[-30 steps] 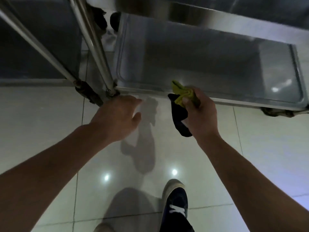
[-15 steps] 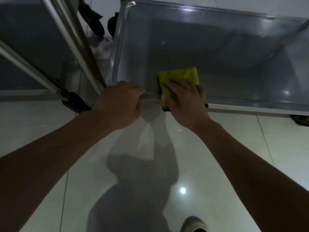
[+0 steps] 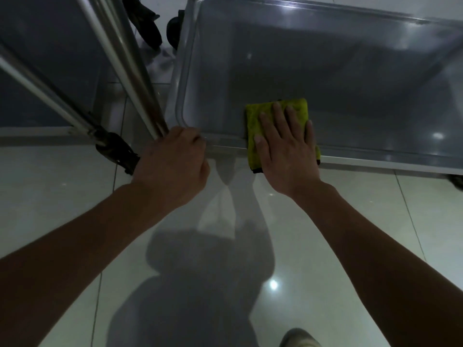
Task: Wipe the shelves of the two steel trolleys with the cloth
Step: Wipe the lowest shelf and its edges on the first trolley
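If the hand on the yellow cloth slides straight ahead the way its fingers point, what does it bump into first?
Probably nothing soon: the right hand presses the cloth flat on the steel shelf, and bare shelf lies ahead. The first stop looks like the shelf's raised far rim.

Glossy pale floor tiles (image 3: pixel 325 246) — dim room, a lamp glare (image 3: pixel 273 284) and a dark shadow (image 3: pixel 200 284) on them.

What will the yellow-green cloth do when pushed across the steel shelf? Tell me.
The yellow-green microfibre cloth is probably floppy: it drapes over the steel trolley shelf's front rim. Under the flat right hand it should slide easily over smooth steel, though it may bunch.
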Tool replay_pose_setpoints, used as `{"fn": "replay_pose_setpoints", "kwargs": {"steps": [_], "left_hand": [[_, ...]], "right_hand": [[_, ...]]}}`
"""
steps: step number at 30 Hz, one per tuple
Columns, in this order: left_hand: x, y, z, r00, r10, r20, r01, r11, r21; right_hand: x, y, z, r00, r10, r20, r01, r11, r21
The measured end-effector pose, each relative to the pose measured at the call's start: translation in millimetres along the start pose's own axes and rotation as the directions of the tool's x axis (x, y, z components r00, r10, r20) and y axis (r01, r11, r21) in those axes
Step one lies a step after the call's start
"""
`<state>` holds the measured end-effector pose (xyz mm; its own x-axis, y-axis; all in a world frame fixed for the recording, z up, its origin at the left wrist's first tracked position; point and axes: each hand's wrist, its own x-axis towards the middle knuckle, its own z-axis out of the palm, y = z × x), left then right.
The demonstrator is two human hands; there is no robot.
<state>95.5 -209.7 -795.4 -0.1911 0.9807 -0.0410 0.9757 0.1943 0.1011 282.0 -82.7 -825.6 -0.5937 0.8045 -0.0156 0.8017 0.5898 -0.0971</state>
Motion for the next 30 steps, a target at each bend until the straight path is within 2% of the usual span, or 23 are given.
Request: {"fn": "replay_pose_setpoints", "kwargs": {"steps": [7, 13, 19, 22, 25, 30], "left_hand": [[-17, -14, 8, 0.999, -0.019, 0.040, 0.018, 1.000, 0.020], [-17, -16, 8, 0.998, -0.056, 0.034, 0.059, 0.992, -0.110], [-24, -23, 4, 0.995, -0.073, 0.067, 0.080, 0.990, -0.113], [-26, -19, 7, 0.994, -0.088, 0.061, 0.090, 0.995, -0.036], [-19, -13, 3, 0.995, -0.094, -0.012, 0.093, 0.994, -0.056], [11, 15, 1, 0.997, 0.067, -0.041, -0.065, 0.997, 0.047]], "right_hand": [[11, -40, 6, 0.996, -0.077, 0.049, 0.077, 0.997, -0.005], [37, -84, 6, 0.973, -0.200, 0.119, 0.200, 0.980, 0.012], [57, -100, 4, 0.931, -0.320, 0.175, 0.314, 0.948, 0.059], [52, -96, 3, 0.929, -0.329, 0.169, 0.324, 0.944, 0.053], [46, -85, 2, 0.948, -0.289, 0.133, 0.283, 0.957, 0.060], [32, -38, -1, 0.974, -0.189, 0.121, 0.190, 0.982, 0.008]]}}
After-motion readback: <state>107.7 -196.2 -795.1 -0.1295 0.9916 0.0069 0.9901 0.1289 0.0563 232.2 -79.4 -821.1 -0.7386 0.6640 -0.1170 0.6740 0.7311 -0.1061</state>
